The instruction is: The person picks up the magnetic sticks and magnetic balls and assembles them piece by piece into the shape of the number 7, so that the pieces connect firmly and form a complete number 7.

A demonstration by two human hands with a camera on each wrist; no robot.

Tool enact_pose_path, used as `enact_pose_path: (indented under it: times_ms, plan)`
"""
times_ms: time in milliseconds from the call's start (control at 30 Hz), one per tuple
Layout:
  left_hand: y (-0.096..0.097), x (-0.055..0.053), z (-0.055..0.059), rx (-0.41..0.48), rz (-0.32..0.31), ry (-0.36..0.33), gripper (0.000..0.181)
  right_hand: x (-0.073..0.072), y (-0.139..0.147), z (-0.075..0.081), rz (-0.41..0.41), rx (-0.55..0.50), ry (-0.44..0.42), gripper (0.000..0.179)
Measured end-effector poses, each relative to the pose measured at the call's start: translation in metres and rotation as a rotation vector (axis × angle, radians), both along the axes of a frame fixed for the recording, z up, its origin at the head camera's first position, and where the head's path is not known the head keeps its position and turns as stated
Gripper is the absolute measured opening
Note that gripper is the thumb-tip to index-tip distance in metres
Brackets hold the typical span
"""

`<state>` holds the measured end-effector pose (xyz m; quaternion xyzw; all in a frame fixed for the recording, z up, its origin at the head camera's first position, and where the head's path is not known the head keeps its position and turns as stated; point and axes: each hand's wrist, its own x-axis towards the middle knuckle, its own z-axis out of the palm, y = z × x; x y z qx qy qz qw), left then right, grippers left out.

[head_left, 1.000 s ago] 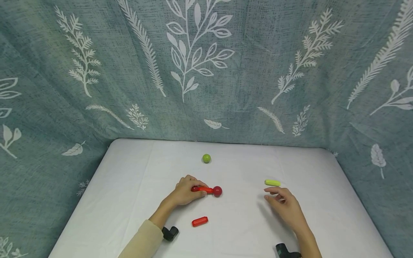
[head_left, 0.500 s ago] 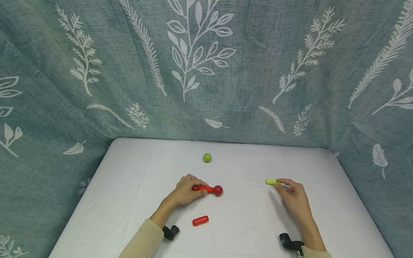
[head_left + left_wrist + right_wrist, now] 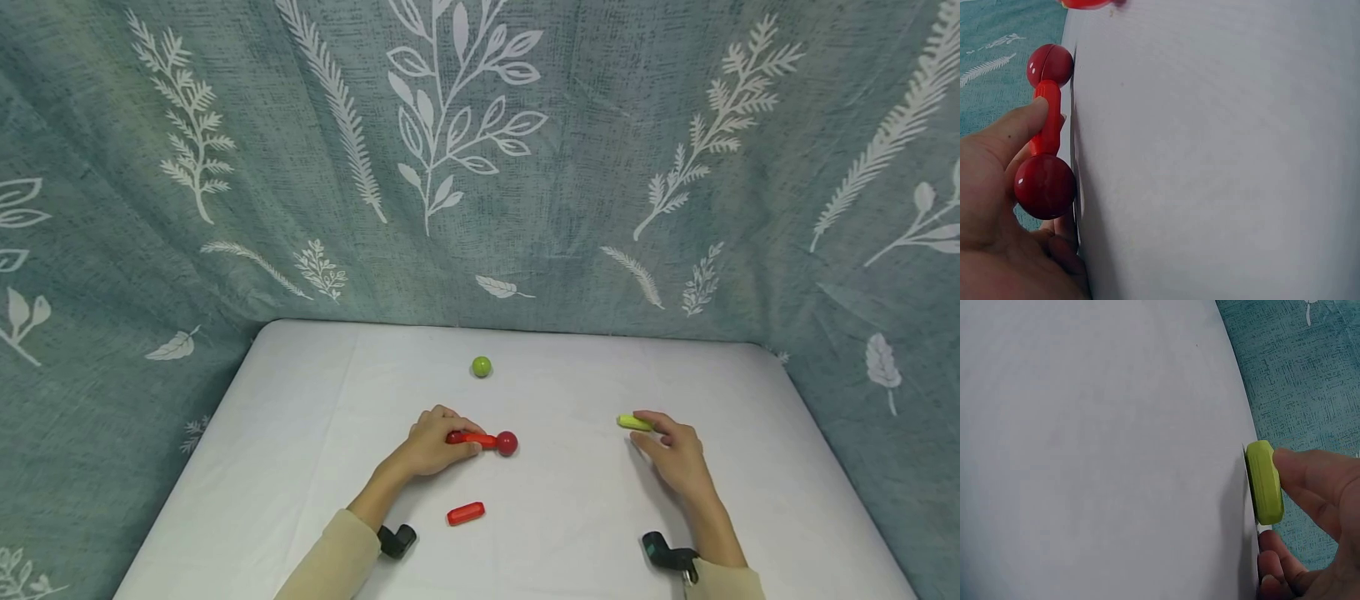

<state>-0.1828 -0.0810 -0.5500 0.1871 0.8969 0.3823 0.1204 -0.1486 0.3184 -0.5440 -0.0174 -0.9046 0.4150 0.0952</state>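
Note:
In the head view a toy dumbbell of red balls (image 3: 507,443) on an orange-red rod (image 3: 477,440) lies left of middle. My left hand (image 3: 437,442) grips its rod, thumb on the near side; the left ball is partly covered. In the left wrist view my thumb (image 3: 1032,119) presses against the rod between the two balls. My right hand (image 3: 678,454) is at a short yellow-green ridged rod (image 3: 632,422), index finger over its right end and thumb in front. In the right wrist view a fingertip (image 3: 1283,461) overlaps the edge of this rod.
A loose red rod (image 3: 466,513) lies on the white tabletop (image 3: 555,517) in front of the dumbbell. A green ball (image 3: 482,367) sits near the back edge. Behind the table hangs a teal leaf-patterned cloth (image 3: 570,167).
My right hand first moves right and forward over the yellow-green rod's right end, then slightly back left along it. My left hand stays on the dumbbell. The rods and green ball keep their places.

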Motion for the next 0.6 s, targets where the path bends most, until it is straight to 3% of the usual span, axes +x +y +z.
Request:
enact_pose_path:
  times_ms: [600]
  plan:
    - [-0.0005,0.0007,0.0012,-0.002,-0.003,0.002,0.022,-0.0063,-0.0037,-0.0024,-0.081,0.113,0.005,0.024]
